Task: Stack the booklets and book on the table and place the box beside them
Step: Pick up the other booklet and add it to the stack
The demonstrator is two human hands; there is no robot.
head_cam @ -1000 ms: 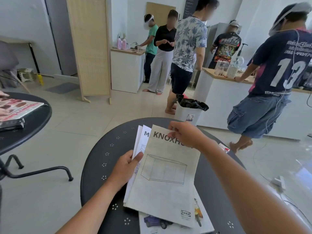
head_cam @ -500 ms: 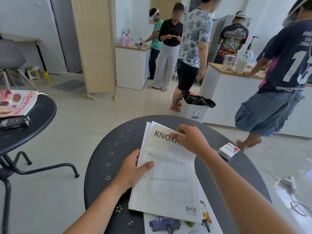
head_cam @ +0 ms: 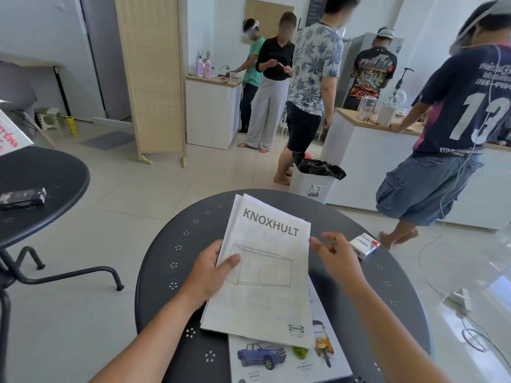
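Note:
White booklets [head_cam: 265, 283], the top one printed KNOXHULT, lie stacked on the round black table [head_cam: 171, 258]. They rest on a book [head_cam: 279, 360] whose cover shows a blue pickup truck. My left hand [head_cam: 210, 272] grips the left edge of the booklets, thumb on top. My right hand [head_cam: 334, 258] hovers just off their right edge, fingers apart, holding nothing. A small white and red box [head_cam: 364, 245] lies on the table just beyond my right hand.
A second black table [head_cam: 41, 183] at the left carries a dark box [head_cam: 23, 197] and a magazine [head_cam: 11, 134]. Several people stand at white counters [head_cam: 367, 161] behind. A lined bin [head_cam: 315, 175] sits past the table. A cable and power strip [head_cam: 456, 299] lie on the floor at right.
My right hand has let go of the top edge of the booklets and moved right and down, toward the small box. The left hand still holds the stack.

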